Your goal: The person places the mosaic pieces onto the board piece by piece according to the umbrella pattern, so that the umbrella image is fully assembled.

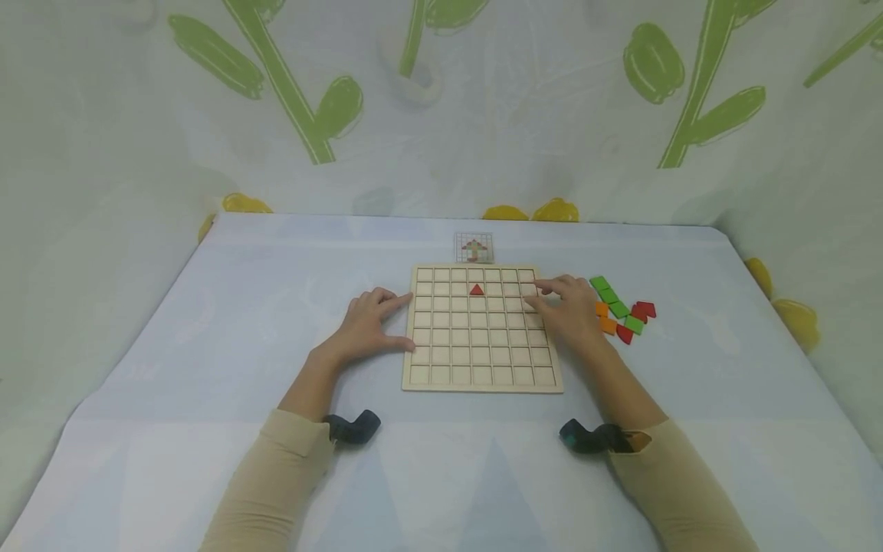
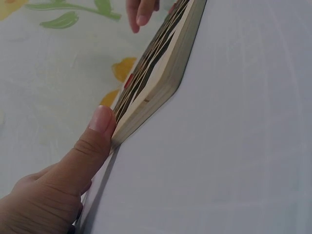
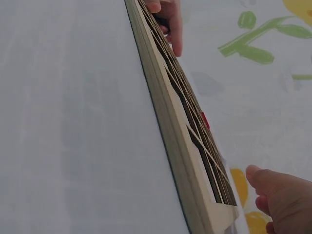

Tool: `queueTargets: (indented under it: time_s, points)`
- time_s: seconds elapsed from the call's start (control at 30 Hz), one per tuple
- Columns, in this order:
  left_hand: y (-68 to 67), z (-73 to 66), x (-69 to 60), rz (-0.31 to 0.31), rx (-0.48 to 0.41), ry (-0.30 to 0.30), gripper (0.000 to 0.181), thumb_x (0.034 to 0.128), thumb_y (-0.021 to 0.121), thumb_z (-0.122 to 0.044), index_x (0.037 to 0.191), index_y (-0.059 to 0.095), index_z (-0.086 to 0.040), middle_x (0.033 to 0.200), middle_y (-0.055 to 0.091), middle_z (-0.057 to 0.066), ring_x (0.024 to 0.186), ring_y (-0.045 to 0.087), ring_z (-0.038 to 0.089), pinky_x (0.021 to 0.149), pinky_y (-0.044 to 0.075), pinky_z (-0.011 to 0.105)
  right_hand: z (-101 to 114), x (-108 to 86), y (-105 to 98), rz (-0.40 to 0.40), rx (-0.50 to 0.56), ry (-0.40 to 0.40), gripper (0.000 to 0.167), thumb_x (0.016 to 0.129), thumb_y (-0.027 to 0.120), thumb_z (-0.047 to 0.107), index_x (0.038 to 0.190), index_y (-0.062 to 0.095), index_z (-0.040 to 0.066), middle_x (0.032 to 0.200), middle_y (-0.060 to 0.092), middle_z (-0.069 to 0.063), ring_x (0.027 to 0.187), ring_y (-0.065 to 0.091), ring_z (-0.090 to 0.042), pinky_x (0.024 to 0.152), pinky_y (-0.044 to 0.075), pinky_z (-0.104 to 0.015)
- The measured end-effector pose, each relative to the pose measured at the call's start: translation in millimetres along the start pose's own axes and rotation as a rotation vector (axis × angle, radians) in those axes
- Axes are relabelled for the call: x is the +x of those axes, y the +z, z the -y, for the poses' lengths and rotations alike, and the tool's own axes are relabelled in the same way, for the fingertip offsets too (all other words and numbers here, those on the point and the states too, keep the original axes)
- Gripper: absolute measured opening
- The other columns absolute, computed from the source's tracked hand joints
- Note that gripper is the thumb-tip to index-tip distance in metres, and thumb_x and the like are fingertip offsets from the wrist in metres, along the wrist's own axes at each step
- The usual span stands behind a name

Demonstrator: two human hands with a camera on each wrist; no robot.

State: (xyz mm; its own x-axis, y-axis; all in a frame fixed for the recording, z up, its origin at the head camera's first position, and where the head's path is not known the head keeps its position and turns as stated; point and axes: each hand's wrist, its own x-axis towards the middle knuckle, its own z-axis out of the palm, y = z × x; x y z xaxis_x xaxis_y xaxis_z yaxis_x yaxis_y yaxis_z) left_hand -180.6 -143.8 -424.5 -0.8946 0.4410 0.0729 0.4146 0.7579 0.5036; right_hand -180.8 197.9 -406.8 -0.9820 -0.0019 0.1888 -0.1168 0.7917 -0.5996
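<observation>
A square wooden grid board point(image 1: 483, 389) lies on the table with one red triangle tile point(image 1: 477, 290) near the top of its middle column. My left hand point(image 1: 362, 330) touches the board's left edge, thumb and index finger spread apart; the left wrist view shows the thumb point(image 2: 85, 151) against the wooden side. Over the board's right edge is my right hand point(image 1: 569, 310), thumb and index finger apart with nothing seen between them. In the right wrist view, the right hand's thumb point(image 3: 273, 183) appears beside the board. Whether it touches is unclear.
A small picture card point(image 1: 474, 248) with a gridded red and green pattern lies just behind the board. Right of the right hand are loose green tiles point(image 1: 607, 296), orange tiles point(image 1: 608, 326) and red tiles point(image 1: 646, 309). Dark wrist devices point(image 1: 355, 427) sit at both cuffs.
</observation>
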Motion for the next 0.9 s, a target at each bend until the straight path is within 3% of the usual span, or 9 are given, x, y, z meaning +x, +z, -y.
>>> queueTargets:
  time_s: [0.1, 0.3, 0.53, 0.67, 0.9]
  points:
    - [0.1, 0.4, -0.5, -0.002, -0.008, 0.002, 0.089, 0.0668, 0.081, -0.048, 0.142, 0.045, -0.015, 0.119, 0.048, 0.009, 0.101, 0.042, 0.024, 0.087, 0.028, 0.041, -5, -1.8, -3, -0.003, -0.034, -0.013, 0.038, 0.089, 0.064, 0.030, 0.118, 0.065, 0.006, 0.111, 0.060, -0.013, 0.107, 0.047, -0.031, 0.092, 0.030, -0.050]
    - [1.8, 2.4, -0.2, 0.002, -0.014, 0.012, 0.090, 0.0675, 0.080, -0.048, 0.143, 0.044, -0.015, 0.119, 0.047, 0.009, 0.103, 0.042, 0.024, 0.090, 0.027, 0.042, -16, -6.7, -11, -0.050, -0.024, -0.061, 0.036, 0.087, 0.067, 0.023, 0.117, 0.065, 0.003, 0.106, 0.061, -0.016, 0.094, 0.048, -0.030, 0.082, 0.035, -0.045]
    - [0.8, 2.1, 0.0, 0.002, -0.006, 0.011, 0.089, 0.0678, 0.080, -0.049, 0.142, 0.044, -0.015, 0.119, 0.047, 0.010, 0.103, 0.042, 0.025, 0.088, 0.028, 0.042, -32, -6.7, -18, -0.052, -0.084, -0.069, 0.040, 0.085, 0.070, 0.022, 0.119, 0.063, 0.002, 0.105, 0.061, -0.018, 0.105, 0.047, -0.034, 0.089, 0.026, -0.054]
    - [0.5, 2.8, 0.9, 0.006, -0.003, 0.008, 0.089, 0.0678, 0.080, -0.049, 0.143, 0.044, -0.015, 0.118, 0.047, 0.009, 0.102, 0.042, 0.024, 0.087, 0.027, 0.041, -39, -7.3, -25, -0.039, -0.106, -0.030, 0.041, 0.084, 0.071, 0.023, 0.119, 0.063, 0.002, 0.101, 0.060, -0.018, 0.102, 0.045, -0.036, 0.087, 0.026, -0.055]
    - [-0.2, 2.1, 0.0, 0.008, -0.004, 0.013, 0.089, 0.0682, 0.080, -0.047, 0.142, 0.044, -0.014, 0.119, 0.047, 0.009, 0.103, 0.042, 0.025, 0.088, 0.027, 0.042, -45, -12.5, -37, 0.025, -0.094, 0.082, 0.046, 0.088, 0.066, 0.029, 0.126, 0.059, 0.005, 0.124, 0.052, -0.023, 0.111, 0.039, -0.040, 0.089, 0.031, -0.055]
